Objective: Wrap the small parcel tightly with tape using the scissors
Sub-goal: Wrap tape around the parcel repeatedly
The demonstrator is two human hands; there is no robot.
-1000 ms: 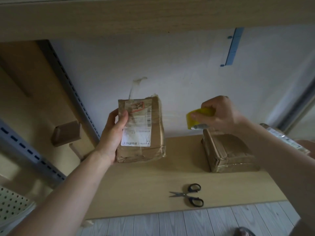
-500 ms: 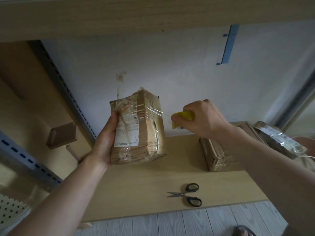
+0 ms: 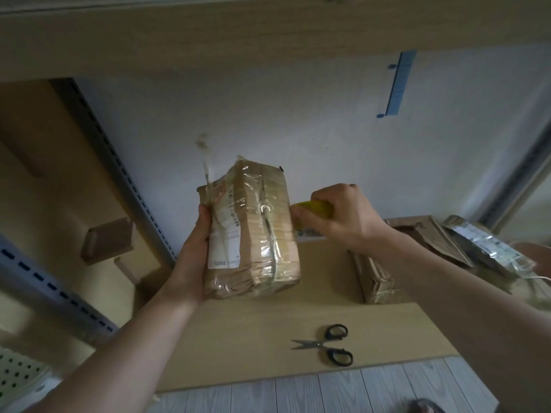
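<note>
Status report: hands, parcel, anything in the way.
Left hand grips parcel upright. Right hand holds tape roll at its side. Scissors on shelf, nothing blocking.

view: head, wide-angle | faces: forward and down — onto the shelf board (image 3: 244, 338) | range: near | overlap: single view

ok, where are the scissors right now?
In the head view, the scissors lie untouched on the wooden shelf near its front edge, lower right of centre, below the right hand and in front of the spare brown parcel.
</note>
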